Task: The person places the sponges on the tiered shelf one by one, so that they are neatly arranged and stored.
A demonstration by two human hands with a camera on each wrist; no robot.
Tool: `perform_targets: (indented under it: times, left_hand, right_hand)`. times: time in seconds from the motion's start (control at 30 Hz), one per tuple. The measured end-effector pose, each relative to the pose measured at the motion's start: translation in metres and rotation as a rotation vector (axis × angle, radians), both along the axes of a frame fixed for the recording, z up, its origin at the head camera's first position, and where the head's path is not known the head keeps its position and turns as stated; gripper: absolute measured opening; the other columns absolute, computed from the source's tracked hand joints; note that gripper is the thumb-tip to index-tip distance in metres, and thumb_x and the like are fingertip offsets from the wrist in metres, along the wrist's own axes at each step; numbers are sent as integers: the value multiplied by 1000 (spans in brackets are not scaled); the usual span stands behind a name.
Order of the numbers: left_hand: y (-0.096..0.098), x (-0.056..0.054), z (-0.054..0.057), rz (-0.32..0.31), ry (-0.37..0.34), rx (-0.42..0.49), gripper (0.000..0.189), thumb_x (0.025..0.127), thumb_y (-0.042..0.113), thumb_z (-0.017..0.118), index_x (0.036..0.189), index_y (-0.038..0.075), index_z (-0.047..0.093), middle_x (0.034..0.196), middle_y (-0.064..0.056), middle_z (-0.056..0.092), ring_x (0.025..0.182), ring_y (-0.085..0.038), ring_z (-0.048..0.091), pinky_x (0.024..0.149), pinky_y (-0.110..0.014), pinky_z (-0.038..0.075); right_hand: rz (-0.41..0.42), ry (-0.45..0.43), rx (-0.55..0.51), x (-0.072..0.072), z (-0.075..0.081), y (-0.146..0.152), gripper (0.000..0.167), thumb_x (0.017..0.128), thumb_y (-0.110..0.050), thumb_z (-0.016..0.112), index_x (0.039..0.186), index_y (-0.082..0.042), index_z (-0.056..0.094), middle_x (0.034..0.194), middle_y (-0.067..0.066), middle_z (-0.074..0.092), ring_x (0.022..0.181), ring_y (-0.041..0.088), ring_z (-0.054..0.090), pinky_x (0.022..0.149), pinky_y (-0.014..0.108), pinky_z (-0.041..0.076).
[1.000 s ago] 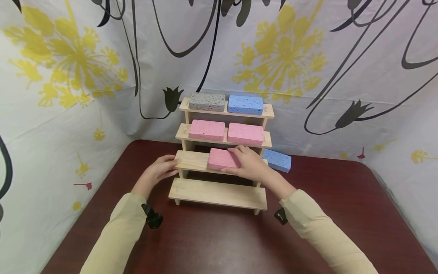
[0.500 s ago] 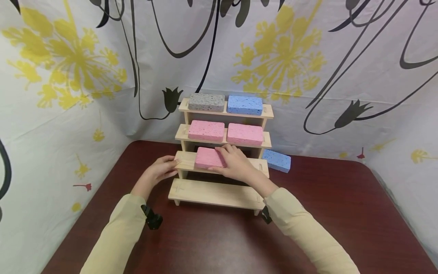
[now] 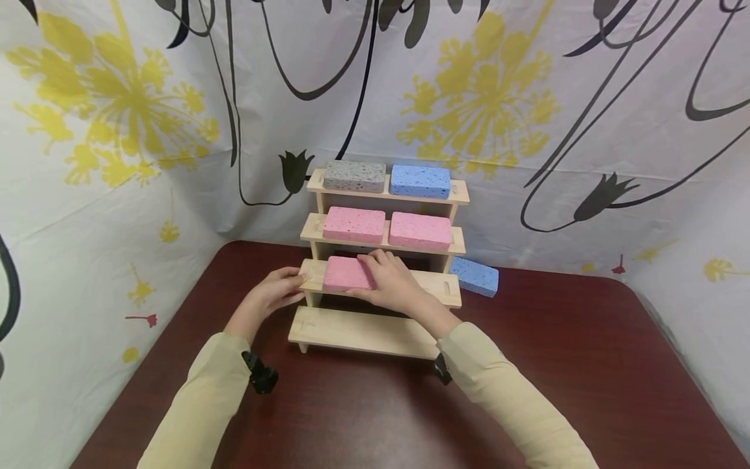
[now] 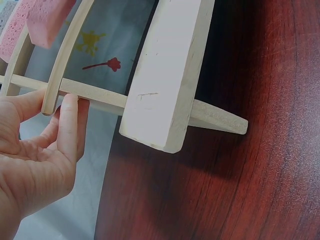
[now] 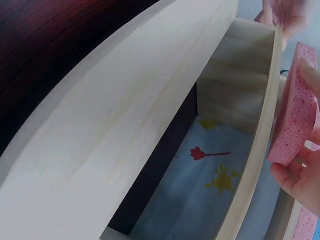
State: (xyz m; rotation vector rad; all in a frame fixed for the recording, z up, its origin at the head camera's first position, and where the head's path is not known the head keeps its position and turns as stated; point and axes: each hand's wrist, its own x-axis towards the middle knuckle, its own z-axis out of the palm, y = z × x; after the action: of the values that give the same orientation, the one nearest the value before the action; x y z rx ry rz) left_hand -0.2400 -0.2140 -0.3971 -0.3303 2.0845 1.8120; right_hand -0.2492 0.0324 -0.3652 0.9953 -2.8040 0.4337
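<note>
A pink sponge (image 3: 347,273) lies toward the left end of the second shelf from the bottom of a wooden tiered rack (image 3: 363,331). My right hand (image 3: 394,284) grips it from its right side, thumb at the front edge and fingers over the back. The right wrist view shows the thumb and fingertips on the same sponge (image 5: 295,112). At that shelf's left end, my left hand (image 3: 273,291) pinches the board's edge. In the left wrist view the thumb and fingers (image 4: 67,125) close around the board's end.
Above, two pink sponges (image 3: 354,224) sit on the third shelf. The top shelf bears a grey sponge (image 3: 355,176) and a blue sponge (image 3: 420,181). Another blue sponge (image 3: 476,277) lies on the dark red table (image 3: 363,417) behind the rack's right side. Patterned cloth (image 3: 375,98) hangs behind.
My right hand has moved left along the shelf with the pink sponge, from the shelf's middle to near its left end. The left hand has stayed on the board's end.
</note>
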Motion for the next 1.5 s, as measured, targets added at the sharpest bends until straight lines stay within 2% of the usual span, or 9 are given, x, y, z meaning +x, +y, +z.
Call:
perform_targets:
  times: [0.33, 0.47, 0.73, 1.03, 1.3, 1.5]
  left_hand:
    - [-1, 1, 0, 6, 0, 11, 51, 96, 19, 46, 139, -3, 27, 98, -4, 51, 78, -4, 54, 96, -29, 49]
    - [0, 1, 0, 6, -2, 10, 51, 96, 19, 46, 139, -3, 27, 99, -5, 51, 78, -4, 55, 91, -25, 51]
    - [1, -1, 0, -4, -1, -8, 51, 96, 20, 46, 139, -2, 28, 104, -7, 51, 83, -6, 54, 99, -30, 47]
    - [3, 1, 0, -5, 3, -7, 53, 96, 19, 45, 140, -3, 25, 114, -13, 49, 88, -8, 53, 102, -34, 43]
    - [2, 1, -1, 2, -4, 2, 54, 96, 20, 45, 140, -2, 24, 112, -11, 49, 87, -7, 53, 89, -21, 52]
    - [0, 2, 0, -9, 3, 10, 53, 96, 20, 45, 140, -2, 24, 110, -10, 48, 87, -8, 52, 95, -26, 49]
  right_hand:
    - [-28, -3, 8, -4, -7, -11, 75, 76, -57, 64, 129, -6, 49, 117, 12, 52, 108, 26, 47, 94, 40, 43]
    - [-38, -12, -4, -6, -10, -13, 75, 75, -57, 65, 128, -7, 49, 117, 13, 52, 107, 26, 47, 94, 41, 43]
    - [-32, -64, 20, -8, -12, -11, 80, 73, -54, 69, 133, -8, 41, 120, 14, 50, 109, 29, 48, 95, 43, 42]
    - [-16, -105, 43, -11, -11, -11, 81, 73, -54, 69, 133, -9, 40, 124, 14, 49, 113, 29, 46, 97, 44, 41]
    - [-17, -138, -11, -12, -13, -6, 91, 70, -54, 71, 139, -10, 32, 130, 14, 43, 119, 30, 41, 103, 46, 37]
    - [6, -124, -80, -6, -12, 7, 91, 70, -51, 73, 140, -8, 32, 132, 15, 41, 118, 30, 41, 103, 47, 37]
